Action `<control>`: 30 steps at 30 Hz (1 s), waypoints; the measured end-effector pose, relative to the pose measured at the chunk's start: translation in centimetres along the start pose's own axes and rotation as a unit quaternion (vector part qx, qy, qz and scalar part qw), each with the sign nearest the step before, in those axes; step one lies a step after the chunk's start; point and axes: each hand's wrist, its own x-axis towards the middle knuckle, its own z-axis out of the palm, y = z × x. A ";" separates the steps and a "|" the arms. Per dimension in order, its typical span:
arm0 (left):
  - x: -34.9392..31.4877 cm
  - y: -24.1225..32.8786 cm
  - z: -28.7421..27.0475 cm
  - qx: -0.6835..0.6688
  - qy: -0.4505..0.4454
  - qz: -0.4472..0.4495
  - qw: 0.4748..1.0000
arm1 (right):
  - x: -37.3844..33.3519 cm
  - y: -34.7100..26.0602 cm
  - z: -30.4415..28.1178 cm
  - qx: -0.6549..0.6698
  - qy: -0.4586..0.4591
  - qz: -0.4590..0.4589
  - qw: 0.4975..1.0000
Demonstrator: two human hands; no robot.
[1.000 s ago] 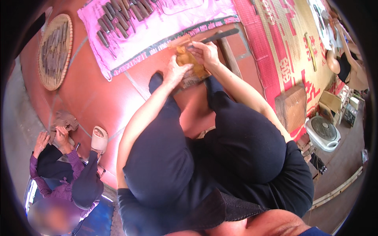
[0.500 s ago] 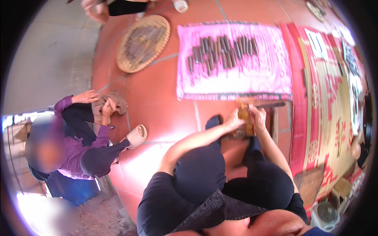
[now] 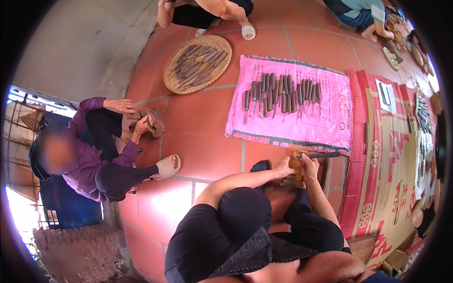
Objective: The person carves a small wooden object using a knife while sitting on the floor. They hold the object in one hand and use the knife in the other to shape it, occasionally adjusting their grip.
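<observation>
Head view, looking down past dark-trousered knees to a red tiled floor (image 3: 198,127); both forearms reach forward to a small tan wooden block (image 3: 296,166) lying on the floor just beyond the knees, near the lower edge of a pink sheet (image 3: 330,118).

Left hand (image 3: 283,167) lies on the block's left side, fingers curled onto it, gripping; right hand (image 3: 310,164) sits on its right and top, fingers closed around a dark slender tool (image 3: 323,154) whose shaft runs out to the right; block shows between the two hands, touching both.

Pink sheet carries rows of dark handled tools (image 3: 282,92); a round woven tray (image 3: 197,64) with more such pieces lies up and left of it; a patterned red mat (image 3: 384,155) lies to the right.

A seated person in a purple shirt (image 3: 85,160) at left holds a brown carved piece (image 3: 152,121) in both hands.
</observation>
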 end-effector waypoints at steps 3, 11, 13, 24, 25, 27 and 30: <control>-0.6 -0.1 -0.2 -0.025 0.004 0.018 1.000 | -1.4 -1.5 0.2 0.006 0.032 0.058 0.998; -0.2 -0.5 0.0 -0.018 0.013 0.033 0.999 | 0.7 -0.3 -0.4 -0.018 -0.001 0.057 0.998; -0.3 -1.2 -0.1 -0.022 0.014 0.029 0.999 | 0.4 -0.2 0.0 0.003 -0.017 0.055 0.998; -1.0 0.3 -0.6 -0.042 -0.002 0.011 0.999 | 1.4 1.0 -1.6 -0.003 -0.029 0.048 0.998; -0.9 0.2 -0.4 -0.046 -0.004 0.012 0.999 | 1.6 1.2 -1.8 -0.012 -0.023 0.047 0.999; -0.7 0.2 -0.3 -0.052 -0.005 0.014 0.999 | 1.6 0.8 -1.6 0.000 -0.016 0.050 0.999; -0.5 0.3 -0.3 -0.076 -0.012 0.009 0.997 | 1.6 0.4 -2.0 0.045 0.002 0.068 0.997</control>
